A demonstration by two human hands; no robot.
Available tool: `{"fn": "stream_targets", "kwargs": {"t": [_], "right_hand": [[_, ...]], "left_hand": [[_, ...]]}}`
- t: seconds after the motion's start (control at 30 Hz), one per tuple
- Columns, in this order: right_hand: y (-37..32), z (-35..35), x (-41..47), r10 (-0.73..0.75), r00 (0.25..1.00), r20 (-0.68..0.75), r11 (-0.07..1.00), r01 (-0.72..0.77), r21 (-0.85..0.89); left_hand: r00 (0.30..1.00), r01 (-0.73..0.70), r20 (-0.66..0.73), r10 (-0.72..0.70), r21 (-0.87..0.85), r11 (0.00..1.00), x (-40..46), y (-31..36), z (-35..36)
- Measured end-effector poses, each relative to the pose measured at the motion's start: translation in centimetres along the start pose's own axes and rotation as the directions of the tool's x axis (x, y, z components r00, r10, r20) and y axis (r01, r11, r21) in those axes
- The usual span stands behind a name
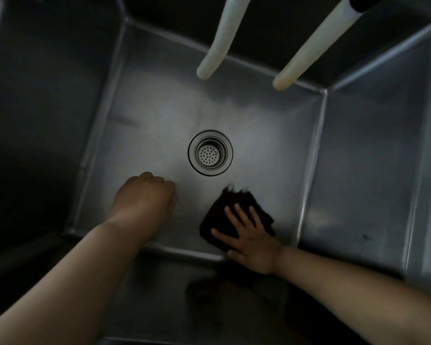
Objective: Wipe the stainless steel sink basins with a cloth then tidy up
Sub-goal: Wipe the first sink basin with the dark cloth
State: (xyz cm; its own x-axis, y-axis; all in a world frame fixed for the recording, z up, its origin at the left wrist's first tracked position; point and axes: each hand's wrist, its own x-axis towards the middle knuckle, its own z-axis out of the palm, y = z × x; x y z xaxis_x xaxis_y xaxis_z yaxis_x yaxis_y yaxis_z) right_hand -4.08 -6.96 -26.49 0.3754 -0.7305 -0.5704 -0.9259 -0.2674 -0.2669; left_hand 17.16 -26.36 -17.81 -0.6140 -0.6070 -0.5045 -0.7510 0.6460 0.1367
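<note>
I look straight down into a deep stainless steel sink basin (159, 115). A dark cloth (230, 202) lies flat on the basin floor, near the front right. My right hand (249, 237) presses on it with fingers spread, palm down. My left hand (147, 195) rests as a loose fist on the bare steel floor, left of the cloth and in front of the drain. Nothing shows inside the left fist. The round drain strainer (210, 152) sits in the middle of the floor, beyond both hands.
Two pale flexible hoses (218, 46) (314, 48) hang down into the basin from the back, ending above the floor. Steep steel walls (363, 158) close the basin on all sides. A dark reflection lies on the near wall under my arms.
</note>
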Motion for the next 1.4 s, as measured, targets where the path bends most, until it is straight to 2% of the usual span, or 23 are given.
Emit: {"fn": "stream_targets", "kwargs": {"t": [0.1, 0.17, 0.27, 0.4, 0.6, 0.7, 0.8, 0.87, 0.97, 1.03, 1.2, 1.3, 1.4], "right_hand": [[0.9, 0.0, 0.7, -0.119, 0.992, 0.04, 0.992, 0.12, -0.029], [2.5, -0.9, 1.7, -0.145, 0.989, -0.001, 0.985, 0.145, -0.091], [5.3, -3.4, 3.6, -0.019, 0.994, -0.109, 0.993, 0.006, -0.118], [10.8, -5.9, 7.2, 0.169, 0.974, -0.148, 0.969, -0.192, -0.156], [16.4, -9.7, 10.9, 0.457, 0.856, -0.243, 0.881, -0.473, -0.008], [16.5, -9.8, 11.3, 0.521, 0.821, -0.234, 0.846, -0.533, 0.015], [13.9, -8.6, 10.0, 0.544, 0.809, -0.222, 0.837, -0.541, 0.078], [10.6, -7.0, 8.3, 0.486, 0.841, -0.239, 0.872, -0.484, 0.07], [4.7, -4.3, 6.0, 0.251, 0.921, -0.297, 0.96, -0.276, -0.044], [2.1, -3.7, 5.8, 0.129, 0.959, -0.254, 0.979, -0.163, -0.12], [0.5, -5.6, 10.0, -0.134, 0.975, -0.179, 0.977, 0.1, -0.189], [1.0, -7.8, 14.1, -0.138, 0.972, -0.188, 0.978, 0.103, -0.18], [2.2, -10.2, 17.5, -0.044, 0.968, -0.249, 0.986, 0.002, -0.166]], "left_hand": [[1.0, 0.013, 0.016, -0.013, 0.01, 1.0, 0.1, -0.1, 0.2], [1.0, 0.02, 0.016, -0.02, 0.0, 1.0, 0.3, -0.3, 0.4], [0.999, 0.047, 0.006, -0.046, -0.045, 0.998, 0.5, -0.4, 0.5], [0.998, 0.06, 0.013, -0.06, -0.028, 0.998, 0.7, -0.3, 0.6], [0.995, 0.102, 0.005, -0.102, -0.083, 0.991, 0.9, -0.7, 0.8], [0.99, 0.139, 0.005, -0.139, -0.073, 0.988, 1.0, -1.0, 0.8], [0.984, 0.174, -0.039, -0.177, -0.059, 0.983, 1.0, -1.0, 0.3], [0.977, 0.203, -0.058, -0.207, -0.076, 0.976, 0.9, -1.0, 0.0], [0.969, 0.234, -0.064, -0.239, -0.078, 0.969, 0.8, -1.2, -0.3], [0.969, 0.235, -0.064, -0.238, -0.055, 0.971, 0.8, -1.1, -0.3], [0.969, 0.235, -0.066, -0.238, -0.043, 0.971, 0.8, -1.0, -0.3], [0.97, 0.238, -0.044, -0.24, -0.06, 0.97, 0.9, -1.0, -0.1], [0.966, 0.257, 0.003, -0.257, -0.065, 0.964, 1.0, -1.2, 0.1]]}}
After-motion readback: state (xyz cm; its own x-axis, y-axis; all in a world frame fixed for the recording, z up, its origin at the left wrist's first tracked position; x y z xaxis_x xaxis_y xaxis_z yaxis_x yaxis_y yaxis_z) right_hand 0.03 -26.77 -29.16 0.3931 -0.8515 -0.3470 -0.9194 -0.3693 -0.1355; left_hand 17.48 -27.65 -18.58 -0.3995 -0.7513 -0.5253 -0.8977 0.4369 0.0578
